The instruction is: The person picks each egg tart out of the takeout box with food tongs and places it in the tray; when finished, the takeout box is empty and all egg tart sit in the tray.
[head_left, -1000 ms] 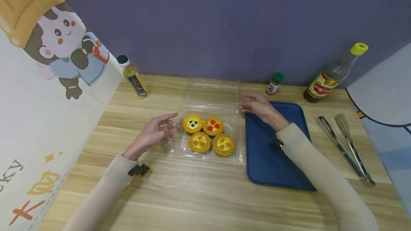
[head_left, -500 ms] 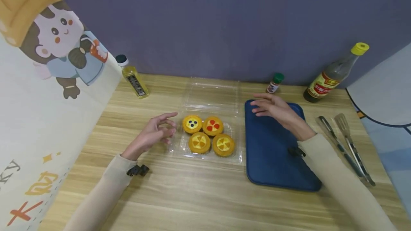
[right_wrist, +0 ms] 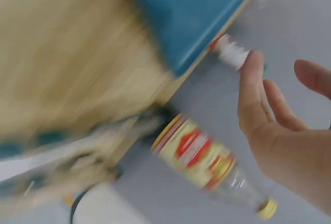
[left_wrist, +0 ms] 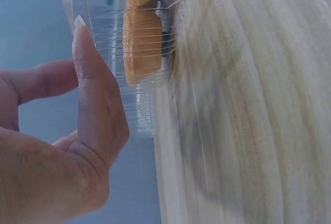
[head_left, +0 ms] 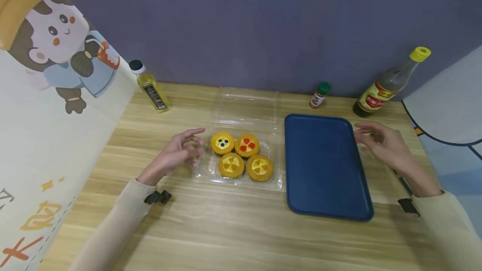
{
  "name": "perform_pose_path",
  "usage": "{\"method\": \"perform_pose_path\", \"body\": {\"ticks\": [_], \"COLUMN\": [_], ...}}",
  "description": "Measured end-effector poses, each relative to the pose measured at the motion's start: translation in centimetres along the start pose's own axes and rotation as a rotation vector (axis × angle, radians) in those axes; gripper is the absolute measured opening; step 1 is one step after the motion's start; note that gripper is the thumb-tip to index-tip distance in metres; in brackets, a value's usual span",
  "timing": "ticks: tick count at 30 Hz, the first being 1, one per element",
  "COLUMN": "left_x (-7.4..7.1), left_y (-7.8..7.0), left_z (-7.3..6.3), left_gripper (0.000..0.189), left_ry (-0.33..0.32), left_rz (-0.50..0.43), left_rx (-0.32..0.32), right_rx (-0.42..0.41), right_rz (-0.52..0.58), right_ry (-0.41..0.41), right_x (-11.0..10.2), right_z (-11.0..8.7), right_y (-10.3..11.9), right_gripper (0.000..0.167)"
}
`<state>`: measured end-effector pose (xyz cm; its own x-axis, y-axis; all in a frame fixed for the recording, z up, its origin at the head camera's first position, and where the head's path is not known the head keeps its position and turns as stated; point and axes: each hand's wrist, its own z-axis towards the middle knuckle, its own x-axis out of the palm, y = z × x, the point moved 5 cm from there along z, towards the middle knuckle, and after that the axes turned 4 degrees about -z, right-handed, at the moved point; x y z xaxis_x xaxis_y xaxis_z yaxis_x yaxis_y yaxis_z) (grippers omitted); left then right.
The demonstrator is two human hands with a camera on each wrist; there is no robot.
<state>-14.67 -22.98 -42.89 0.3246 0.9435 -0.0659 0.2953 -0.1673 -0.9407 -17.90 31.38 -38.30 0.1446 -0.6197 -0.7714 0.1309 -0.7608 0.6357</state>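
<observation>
Several egg tarts with toppings, one a red-topped egg tart (head_left: 247, 145), sit in a clear plastic clamshell box (head_left: 241, 182), whose lid lies folded back toward the wall. At the box's left side is my left hand (head_left: 171, 154), fingers loosely bent and fingertips right at the rim; the left wrist view shows the thumb and fingers (left_wrist: 95, 94) close to the clear wall. My right hand (head_left: 388, 147) hangs by the upper right edge of the blue tray (head_left: 327, 166), fingers relaxed and nothing between them. Its arm covers most of the kitchen tongs and spatula (right_wrist: 62, 162), blurred in the right wrist view.
An oil bottle (head_left: 152, 91) stands at the back left. Near the wall are a green-capped spice jar (head_left: 318, 98) and a yellow-capped sauce bottle (head_left: 380, 95). A dark wall (head_left: 244, 32) bounds the wooden table (head_left: 226, 229) at the back.
My right hand has moved right, from beside the clear lid, across the blue tray to its far right edge. The left hand stays by the box. The head view has shifted slightly.
</observation>
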Motion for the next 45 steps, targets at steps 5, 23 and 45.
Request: {"method": "perform_pose_path", "body": {"ticks": [5, 23, 45], "left_x": [0.0, -0.2, 0.0], "left_y": [0.3, 0.2, 0.2], "left_z": [-0.3, -0.1, -0.7], "left_gripper": [0.085, 0.086, 0.092], "left_ry": [-0.003, 0.032, 0.053], "left_rz": [0.006, -0.005, -0.010], "left_rx": [0.006, 0.039, 0.020], "right_rx": [0.041, 0.257, 0.203], "right_rz": [-0.218, -0.380, -0.447], "right_ry": [-0.054, -0.043, -0.179], "right_x": [-1.6, -0.9, -0.5], "right_z": [-2.7, -6.9, -6.0], "right_y": [-3.5, -11.5, -11.0], "right_gripper": [0.054, 0.099, 0.080]}}
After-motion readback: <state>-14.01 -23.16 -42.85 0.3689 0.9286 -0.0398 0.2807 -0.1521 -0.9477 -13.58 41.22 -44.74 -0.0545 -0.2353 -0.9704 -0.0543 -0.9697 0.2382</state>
